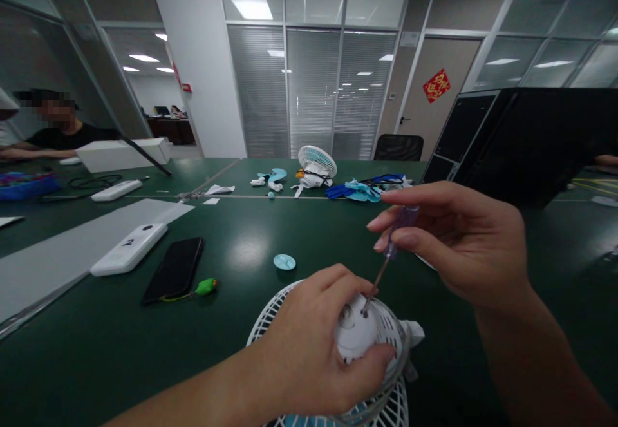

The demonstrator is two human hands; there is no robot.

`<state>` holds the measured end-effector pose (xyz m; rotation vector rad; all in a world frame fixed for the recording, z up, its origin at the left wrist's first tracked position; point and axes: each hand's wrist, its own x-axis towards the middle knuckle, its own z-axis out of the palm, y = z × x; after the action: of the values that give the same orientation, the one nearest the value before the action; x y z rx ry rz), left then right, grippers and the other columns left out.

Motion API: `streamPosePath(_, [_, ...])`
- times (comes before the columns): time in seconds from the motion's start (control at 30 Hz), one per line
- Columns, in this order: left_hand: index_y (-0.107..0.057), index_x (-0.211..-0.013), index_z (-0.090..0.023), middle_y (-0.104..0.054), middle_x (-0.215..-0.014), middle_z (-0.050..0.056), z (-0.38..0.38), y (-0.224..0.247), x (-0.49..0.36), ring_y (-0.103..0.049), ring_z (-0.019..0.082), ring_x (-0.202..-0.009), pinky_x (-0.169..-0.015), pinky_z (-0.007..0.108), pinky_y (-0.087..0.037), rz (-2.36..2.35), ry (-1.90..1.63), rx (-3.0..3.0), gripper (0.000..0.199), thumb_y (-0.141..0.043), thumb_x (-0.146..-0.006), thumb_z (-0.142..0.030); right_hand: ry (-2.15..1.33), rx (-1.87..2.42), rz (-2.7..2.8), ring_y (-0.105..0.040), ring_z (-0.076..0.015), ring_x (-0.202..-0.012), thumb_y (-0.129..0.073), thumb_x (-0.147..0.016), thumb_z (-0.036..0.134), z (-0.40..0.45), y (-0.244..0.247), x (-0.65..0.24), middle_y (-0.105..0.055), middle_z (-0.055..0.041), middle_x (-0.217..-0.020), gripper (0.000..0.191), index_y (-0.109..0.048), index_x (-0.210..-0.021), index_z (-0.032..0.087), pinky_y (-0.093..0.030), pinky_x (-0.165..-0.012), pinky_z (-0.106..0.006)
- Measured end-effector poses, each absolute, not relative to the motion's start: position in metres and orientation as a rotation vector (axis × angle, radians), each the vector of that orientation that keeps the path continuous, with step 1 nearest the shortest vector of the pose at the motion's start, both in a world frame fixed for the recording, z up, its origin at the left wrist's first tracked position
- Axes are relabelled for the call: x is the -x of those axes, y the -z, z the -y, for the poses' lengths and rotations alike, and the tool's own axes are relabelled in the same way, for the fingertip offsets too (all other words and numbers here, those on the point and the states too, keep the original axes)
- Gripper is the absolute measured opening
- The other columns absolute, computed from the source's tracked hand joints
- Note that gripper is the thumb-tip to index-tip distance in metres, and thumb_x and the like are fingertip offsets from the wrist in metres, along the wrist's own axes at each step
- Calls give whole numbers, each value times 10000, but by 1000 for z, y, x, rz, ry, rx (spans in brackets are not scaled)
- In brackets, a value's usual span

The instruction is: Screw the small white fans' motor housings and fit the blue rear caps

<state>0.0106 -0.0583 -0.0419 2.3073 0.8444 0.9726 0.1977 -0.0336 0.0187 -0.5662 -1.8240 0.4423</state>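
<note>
"R hand (pixel 463 240)?"

"Pinching the screwdriver (pixel 403 224) by its purple hdl, thumb vs. fingers; tip's at a hole in the white fan (pixel 355 340), rear housing up."

"L hand (pixel 313 337)?"

"Grasping that housing, fingers over the far side, thumb round the near."

"Fan pos.?"

"Btm ctr, on the green tabletop (pixel 232 330); grille rim runs off btm of view."

"Room?"

"Lt-blue disc (pixel 284 262) just beyond the rim. Phone (pixel 174 270) well off L, tabletop btwn. Black boxy unit (pixel 526 137) behind R hand, approx. 2nd fan (pixel 316 164) way back, well apart."
</note>
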Motion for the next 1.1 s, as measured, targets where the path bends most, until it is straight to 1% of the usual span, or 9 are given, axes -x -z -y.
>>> streamPosePath(0.13, [-642, -1082, -134, -637, -965, 76, 59, 42, -10, -620, 234, -848, -764, 381, -507, -837, -961, -2298, 386, -674, -738, -305, -449, 593, 1834, -714, -125, -647, -734, -834, 173, 32, -17, -198, -750, 5, -855, 246, -708, -1056, 274, -626, -601, -228])
streamPosePath(0.3, [-648, -1087, -125, -635, -979, 80, 59, 41, -11, -617, 238, -873, -803, 394, -506, -846, -946, -2289, 382, -671, -747, -298, -433, 598, 1848, -716, -120, -665, -733, -823, 143, 33, -18, -200, -746, 12, -845, 263, -714, -1053, 267, -622, -605, -211])
streamPosePath(0.53, [-651, -1075, -130, -638, -976, 83, 59, 41, -11, -617, 240, -870, -802, 395, -510, -838, -952, -2282, 374, -664, -749, -314, -383, 600, 1864, -713, -133, -675, -727, -846, 210, 35, -17, -199, -748, -10, -883, 264, -709, -1104, 264, -635, -616, -247])
streamPosePath(0.63, [-653, -1069, -131, -636, -975, 81, 58, 40, -10, -617, 240, -868, -793, 395, -508, -841, -948, -2283, 373, -669, -743, -311, -366, 580, 1869, -712, -130, -675, -727, -844, 189, 36, -17, -198, -750, -5, -886, 277, -705, -1109, 269, -635, -621, -245])
streamPosePath(0.8, [-650, -1089, -138, -635, -992, 81, 59, 41, -11, -616, 239, -868, -789, 389, -508, -851, -941, -2291, 384, -678, -744, -305, -376, 557, 1867, -711, -108, -680, -723, -831, 118, 35, -18, -199, -747, 17, -890, 316, -706, -1101, 281, -621, -623, -209])
streamPosePath(1.1, [-648, -1075, -144, -635, -982, 74, 58, 41, -11, -614, 233, -861, -784, 386, -504, -846, -951, -2288, 368, -670, -744, -303, -379, 569, 1870, -710, -121, -664, -719, -839, 138, 37, -19, -200, -746, 5, -886, 293, -711, -1096, 279, -622, -600, -225])
